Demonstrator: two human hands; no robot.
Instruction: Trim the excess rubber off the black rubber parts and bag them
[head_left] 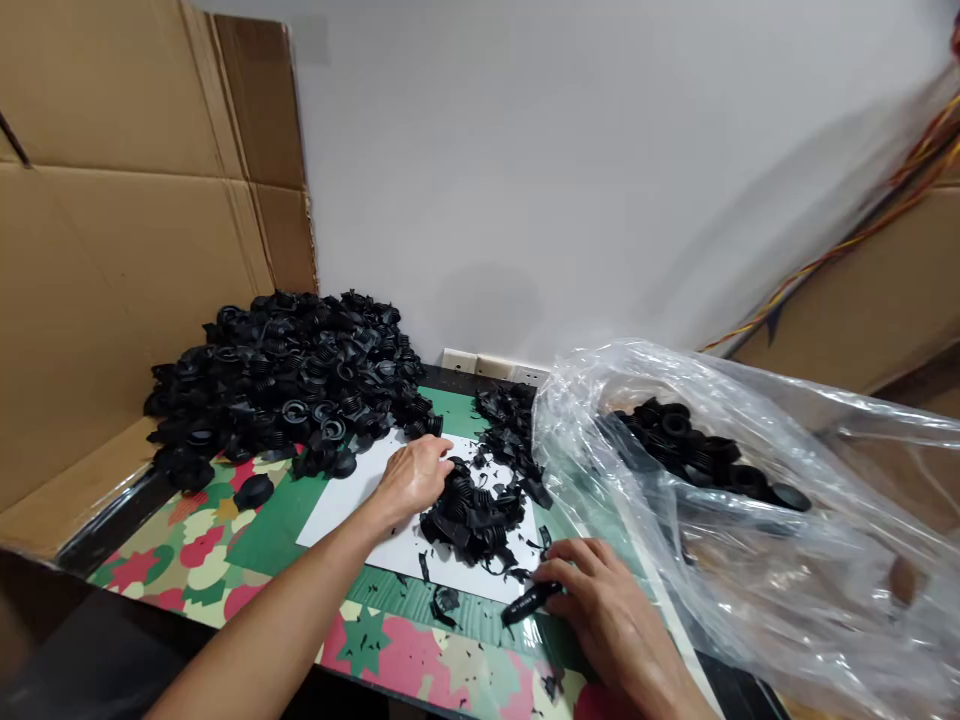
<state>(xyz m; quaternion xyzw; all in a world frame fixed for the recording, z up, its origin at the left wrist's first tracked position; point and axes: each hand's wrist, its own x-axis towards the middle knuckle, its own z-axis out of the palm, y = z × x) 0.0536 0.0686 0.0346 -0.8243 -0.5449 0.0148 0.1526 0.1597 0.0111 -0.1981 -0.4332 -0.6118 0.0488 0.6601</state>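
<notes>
My left hand [417, 474] is over the white sheet [337, 505], at the left edge of a small heap of black ribbed rubber parts [476, 515]. Its thumb and forefinger point right and stand a little apart; the other fingers are mostly hidden. Low on the right, my right hand [600, 610] has its fingers closed round a black pen-shaped tool [529, 603] with pale lettering, lying nearly flat just above or on the green mat [397, 592]. Thin black trimmings [446, 602] lie between the tool and the heap.
A large pile of black rubber parts [285, 370] leans against the cardboard [135, 250] at left. More black scraps [514, 420] lie behind the small heap. An open clear plastic bag [720, 590] at right holds black round parts [697, 450]. A socket strip [495, 368] runs along the wall.
</notes>
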